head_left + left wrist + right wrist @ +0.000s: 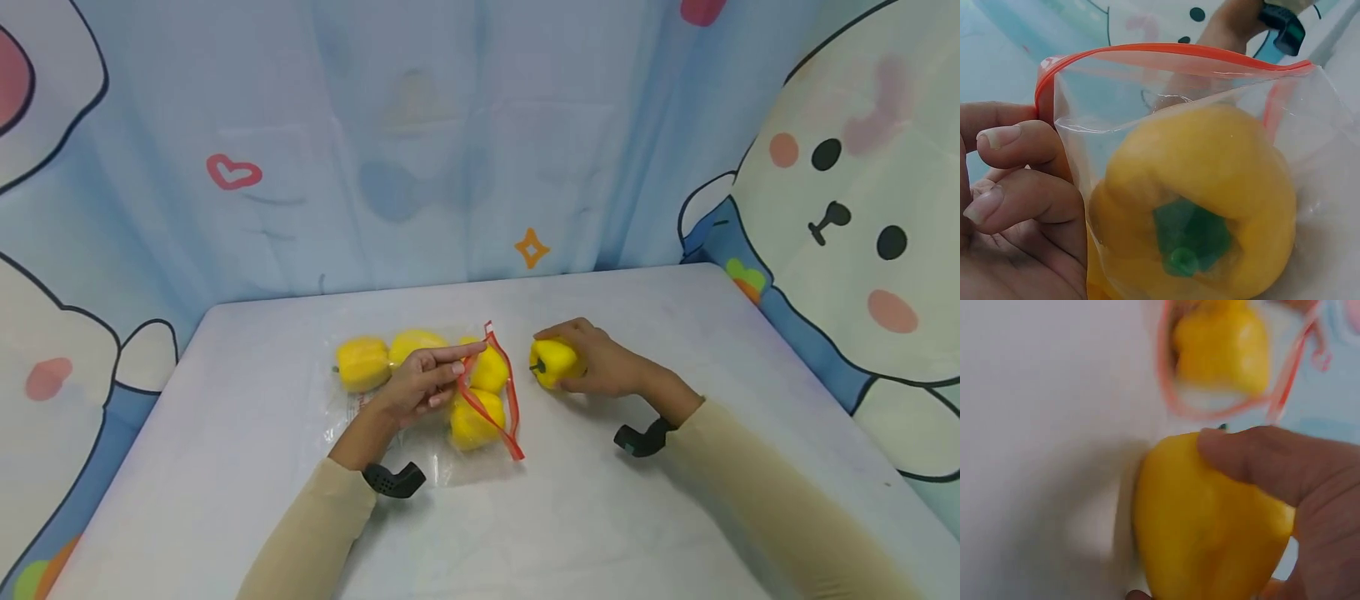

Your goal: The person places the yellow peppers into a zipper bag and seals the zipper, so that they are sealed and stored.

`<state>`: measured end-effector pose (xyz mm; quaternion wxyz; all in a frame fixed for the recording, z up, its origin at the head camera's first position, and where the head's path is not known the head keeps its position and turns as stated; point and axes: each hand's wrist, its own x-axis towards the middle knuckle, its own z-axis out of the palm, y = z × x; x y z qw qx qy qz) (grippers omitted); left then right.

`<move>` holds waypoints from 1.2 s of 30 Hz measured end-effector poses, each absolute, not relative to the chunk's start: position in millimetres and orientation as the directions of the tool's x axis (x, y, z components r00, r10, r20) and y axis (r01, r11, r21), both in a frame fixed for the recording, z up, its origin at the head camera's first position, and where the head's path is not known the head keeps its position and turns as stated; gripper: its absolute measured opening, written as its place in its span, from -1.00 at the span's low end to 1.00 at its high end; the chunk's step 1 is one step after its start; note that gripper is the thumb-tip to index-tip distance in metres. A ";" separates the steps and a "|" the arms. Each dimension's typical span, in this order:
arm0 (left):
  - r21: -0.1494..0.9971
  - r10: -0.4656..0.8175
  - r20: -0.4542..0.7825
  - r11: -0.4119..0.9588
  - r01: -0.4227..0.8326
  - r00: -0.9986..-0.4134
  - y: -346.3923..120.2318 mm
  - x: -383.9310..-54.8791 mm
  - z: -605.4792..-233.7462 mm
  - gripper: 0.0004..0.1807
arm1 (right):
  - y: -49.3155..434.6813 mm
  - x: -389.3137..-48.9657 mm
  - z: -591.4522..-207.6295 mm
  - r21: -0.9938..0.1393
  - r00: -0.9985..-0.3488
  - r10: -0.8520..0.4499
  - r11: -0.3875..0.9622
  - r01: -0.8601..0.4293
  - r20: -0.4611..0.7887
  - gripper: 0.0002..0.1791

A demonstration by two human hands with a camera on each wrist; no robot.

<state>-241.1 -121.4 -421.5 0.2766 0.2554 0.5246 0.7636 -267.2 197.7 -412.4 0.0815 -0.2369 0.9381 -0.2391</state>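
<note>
A clear zip bag (461, 473) with a red zip edge (513, 398) lies on the table, its mouth held apart and facing right. Several yellow bell peppers (363, 364) are inside it. My left hand (417, 385) holds the mouth's edge between thumb and fingers. In the left wrist view, a bell pepper (1210, 162) with a green stem shows behind the plastic, near the mouth. To the right of the bag, my right hand (603, 360) grips another yellow bell pepper (552, 362), stem toward the opening. Its thumb lies across that pepper in the right wrist view.
The white table (615, 517) reaches back to a light blue curtain (420, 208) with cartoon prints. A black band device (643, 437) sits on the right wrist, and a similar one (395, 480) on the left.
</note>
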 end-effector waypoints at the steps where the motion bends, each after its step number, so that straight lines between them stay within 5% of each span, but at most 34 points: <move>1: 0.941 0.693 0.102 -0.300 -0.157 -0.714 -121.2 -241.2 -421.6 -0.51 | 196.8 -261.1 -411.3 -0.502 -0.871 -0.489 0.764 -0.405 -0.042 -0.20; 13: 0.939 0.685 0.088 -0.299 -0.168 -0.723 -121.8 -242.0 -422.7 -0.49 | 197.8 -226.7 -412.3 -0.519 -0.819 -0.573 0.713 -0.471 -0.043 -0.22; 20: 0.942 0.673 0.068 -0.286 -0.175 -0.736 -120.4 -239.9 -422.0 -0.49 | 207.6 -233.1 -421.7 -0.607 -0.906 -0.420 0.733 -0.308 -0.048 0.00; 36: 0.952 0.651 0.022 -0.245 -0.182 -0.759 -117.6 -240.2 -420.0 -0.47 | 206.4 -242.4 -443.4 -0.772 -0.916 -0.400 0.592 -0.229 -0.035 -0.17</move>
